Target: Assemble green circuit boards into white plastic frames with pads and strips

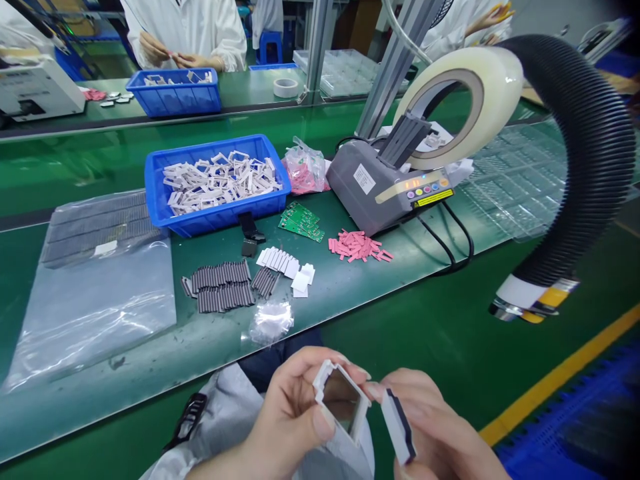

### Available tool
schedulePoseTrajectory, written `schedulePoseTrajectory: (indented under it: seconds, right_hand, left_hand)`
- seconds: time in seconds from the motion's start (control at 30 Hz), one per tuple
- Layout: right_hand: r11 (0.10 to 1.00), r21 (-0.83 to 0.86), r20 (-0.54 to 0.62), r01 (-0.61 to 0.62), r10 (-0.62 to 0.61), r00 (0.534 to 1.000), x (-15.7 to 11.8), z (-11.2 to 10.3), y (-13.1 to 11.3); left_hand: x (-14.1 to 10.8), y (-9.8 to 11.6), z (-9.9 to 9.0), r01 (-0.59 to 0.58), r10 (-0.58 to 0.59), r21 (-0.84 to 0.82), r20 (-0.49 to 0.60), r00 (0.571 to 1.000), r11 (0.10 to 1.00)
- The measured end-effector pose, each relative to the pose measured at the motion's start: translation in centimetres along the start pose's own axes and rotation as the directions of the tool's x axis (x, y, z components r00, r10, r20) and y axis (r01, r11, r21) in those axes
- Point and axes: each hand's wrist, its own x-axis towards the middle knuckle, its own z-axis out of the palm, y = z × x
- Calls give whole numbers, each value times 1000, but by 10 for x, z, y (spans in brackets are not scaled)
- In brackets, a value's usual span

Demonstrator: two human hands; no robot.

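My left hand [295,407] holds a small white plastic frame [345,400] by its edges, thumb in front and fingers behind. A dark, glossy area shows inside the frame. Close by on the right, my right hand [435,427] pinches a flat white piece with a black edge [399,428], tilted on end. The two pieces are apart, though the fingertips of both hands come near each other. On the bench ahead lie rows of dark flat pieces [223,287], white pieces [279,261] and a small pile of clear film [271,323].
A blue bin [215,217] of white frames stands on the green bench, beside green circuit boards [301,221] and pink strips [357,245]. A tape dispenser [360,193] and black flexible duct [590,133] occupy the right. Plastic bags [100,293] lie left. A co-worker [183,33] sits opposite.
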Motion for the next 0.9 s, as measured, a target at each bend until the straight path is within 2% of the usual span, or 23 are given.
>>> schedulePoseTrajectory:
  seconds: [0.13,0.3,0.9]
  right_hand:
    - [1000,1,-20,-8,8,1000,3,2,-1]
    - [999,37,-2,-6,6,1000,6,2,-1]
    - [995,95,36,-21,17,999,2,-2,3]
  left_hand:
    - [1,4,2,26,-26,9,-31,999,1000]
    - [2,4,3,0,0,-9,-4,1000,1000]
    - [-1,4,4,38,-37,28,-51,998,999]
